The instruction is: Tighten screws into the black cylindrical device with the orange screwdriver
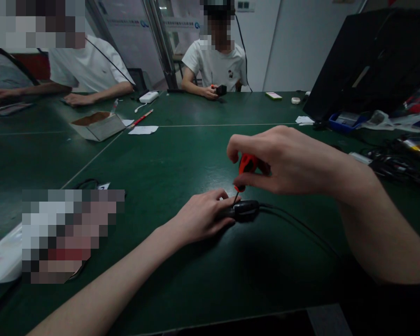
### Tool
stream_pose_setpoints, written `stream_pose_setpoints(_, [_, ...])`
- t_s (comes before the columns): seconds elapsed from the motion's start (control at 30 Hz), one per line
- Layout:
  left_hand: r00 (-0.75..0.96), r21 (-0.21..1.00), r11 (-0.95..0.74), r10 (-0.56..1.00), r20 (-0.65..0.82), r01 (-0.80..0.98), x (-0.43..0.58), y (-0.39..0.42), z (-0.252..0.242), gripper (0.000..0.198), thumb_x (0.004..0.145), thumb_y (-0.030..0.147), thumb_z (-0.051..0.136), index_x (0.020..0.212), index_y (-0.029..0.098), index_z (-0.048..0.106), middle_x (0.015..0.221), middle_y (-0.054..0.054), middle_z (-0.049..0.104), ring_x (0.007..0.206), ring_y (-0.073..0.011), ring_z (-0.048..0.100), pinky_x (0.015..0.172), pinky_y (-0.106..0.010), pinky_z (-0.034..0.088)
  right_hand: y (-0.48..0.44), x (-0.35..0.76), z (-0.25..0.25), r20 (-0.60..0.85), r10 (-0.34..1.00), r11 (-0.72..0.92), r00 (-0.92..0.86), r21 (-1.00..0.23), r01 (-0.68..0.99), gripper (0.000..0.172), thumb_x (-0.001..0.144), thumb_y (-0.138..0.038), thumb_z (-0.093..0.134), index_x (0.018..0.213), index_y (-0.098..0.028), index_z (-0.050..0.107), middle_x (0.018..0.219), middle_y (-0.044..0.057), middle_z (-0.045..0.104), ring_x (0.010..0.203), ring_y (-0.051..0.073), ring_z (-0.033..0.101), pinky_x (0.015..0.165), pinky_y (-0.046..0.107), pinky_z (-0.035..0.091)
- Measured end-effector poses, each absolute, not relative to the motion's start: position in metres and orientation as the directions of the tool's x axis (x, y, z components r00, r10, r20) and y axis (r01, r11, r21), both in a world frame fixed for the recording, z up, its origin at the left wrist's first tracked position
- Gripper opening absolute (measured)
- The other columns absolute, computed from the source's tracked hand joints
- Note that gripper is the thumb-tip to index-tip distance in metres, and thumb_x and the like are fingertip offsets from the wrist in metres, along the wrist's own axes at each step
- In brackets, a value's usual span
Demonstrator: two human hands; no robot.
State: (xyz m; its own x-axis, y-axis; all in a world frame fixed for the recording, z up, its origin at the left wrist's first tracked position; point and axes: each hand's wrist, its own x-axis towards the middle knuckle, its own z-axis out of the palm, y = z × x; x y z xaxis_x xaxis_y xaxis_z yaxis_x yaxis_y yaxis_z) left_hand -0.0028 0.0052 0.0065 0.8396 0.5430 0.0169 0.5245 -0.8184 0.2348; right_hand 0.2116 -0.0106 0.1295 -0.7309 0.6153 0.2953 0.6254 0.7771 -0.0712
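One black device (245,211) sits under left hand (201,218); right hand (283,161) grips screwdriver (248,164).

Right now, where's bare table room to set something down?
Bare green table lies between the open cardboard box and the right hand, and from the small black device in the left hand to the near edge. Black cables crowd the right side.

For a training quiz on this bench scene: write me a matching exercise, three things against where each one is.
Things:
1. orange-handled screwdriver
2. black corded device
3. open cardboard box

Places:
A. far left on the green table
B. gripped in the right hand
C. held down by the left hand

Pairs: 1-B, 2-C, 3-A.
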Motion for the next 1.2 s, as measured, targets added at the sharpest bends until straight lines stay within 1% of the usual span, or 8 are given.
stream_pose_setpoints(0.2, [0.838,0.211,-0.819,0.546,0.003,0.533,-0.002,0.004,0.009,0.047,0.093,0.033,0.055,0.139,0.025,0.045,0.118,-0.010,0.057,0.094,-0.0265,0.062,0.078,-0.039,0.052,-0.011,0.214,0.131,0.265,0.616,0.780,-0.742,-0.070,0.622,0.021,0.088,-0.036,0.063,0.081,-0.017,0.060,0.063,-0.003,0.056,0.055,0.008,0.047,0.056,0.025,0.029])
stream_pose_setpoints(0.33, [0.842,0.237,-0.819,0.539,0.009,0.522,-0.002,0.004,0.011,0.038,0.093,0.030,0.055,0.130,0.022,0.053,0.114,-0.010,0.058,0.093,-0.0258,0.062,0.078,-0.037,0.052,-0.015,0.214,0.134,0.234,0.598,0.801,-0.767,-0.170,0.574,0.015,0.083,-0.024,0.064,0.094,-0.015,0.058,0.081,0.001,0.062,0.068,0.011,0.052,0.059,0.025,0.035])
stream_pose_setpoints(0.43, [0.838,0.254,-0.812,0.545,0.010,0.525,-0.002,0.004,0.011,0.037,0.092,0.030,0.056,0.128,0.023,0.055,0.115,-0.010,0.057,0.091,-0.0243,0.062,0.076,-0.035,0.052,-0.016,0.213,0.134,0.224,0.590,0.807,-0.776,-0.183,0.561,0.021,0.080,-0.013,0.060,0.101,-0.014,0.055,0.085,0.001,0.061,0.067,0.010,0.049,0.058,0.024,0.035])
stream_pose_setpoints(0.57, [0.840,0.240,-0.818,0.543,0.017,0.524,-0.003,0.004,0.008,0.047,0.093,0.032,0.057,0.138,0.026,0.046,0.116,-0.009,0.056,0.094,-0.0255,0.061,0.079,-0.037,0.052,-0.013,0.213,0.132,0.273,0.615,0.784,-0.739,-0.120,0.609,0.018,0.085,-0.021,0.063,0.100,-0.016,0.056,0.075,-0.002,0.058,0.060,0.008,0.046,0.056,0.024,0.031])
stream_pose_setpoints(0.73, [0.844,0.227,-0.825,0.536,0.022,0.518,-0.003,0.005,0.008,0.043,0.094,0.033,0.055,0.136,0.027,0.048,0.116,-0.008,0.057,0.096,-0.0256,0.061,0.079,-0.036,0.051,-0.012,0.213,0.132,0.268,0.642,0.753,-0.719,-0.039,0.657,0.019,0.089,-0.036,0.062,0.084,-0.018,0.059,0.060,-0.004,0.052,0.053,0.008,0.043,0.053,0.025,0.026])
stream_pose_setpoints(0.87, [0.839,0.234,-0.816,0.545,0.007,0.528,-0.002,0.004,0.010,0.040,0.093,0.033,0.055,0.132,0.026,0.051,0.115,-0.009,0.058,0.093,-0.0247,0.062,0.078,-0.035,0.051,-0.018,0.213,0.134,0.240,0.626,0.776,-0.742,-0.097,0.623,0.014,0.085,-0.028,0.063,0.091,-0.017,0.057,0.074,-0.001,0.059,0.062,0.010,0.049,0.055,0.025,0.030])
stream_pose_setpoints(1.0, [0.836,0.250,-0.810,0.548,-0.002,0.531,-0.002,0.004,0.010,0.039,0.093,0.032,0.055,0.131,0.025,0.052,0.115,-0.009,0.057,0.092,-0.0239,0.062,0.077,-0.033,0.052,-0.019,0.212,0.133,0.225,0.616,0.787,-0.755,-0.137,0.602,0.020,0.081,-0.014,0.059,0.100,-0.016,0.052,0.085,0.001,0.060,0.065,0.010,0.048,0.055,0.024,0.033])
stream_pose_setpoints(1.2, [0.841,0.240,-0.818,0.541,0.011,0.523,-0.003,0.005,0.008,0.047,0.094,0.033,0.055,0.139,0.027,0.046,0.115,-0.008,0.057,0.094,-0.0247,0.062,0.078,-0.035,0.051,-0.013,0.213,0.130,0.284,0.631,0.767,-0.722,-0.086,0.636,0.024,0.086,-0.024,0.064,0.106,-0.017,0.053,0.080,-0.001,0.062,0.063,0.010,0.050,0.057,0.024,0.032])
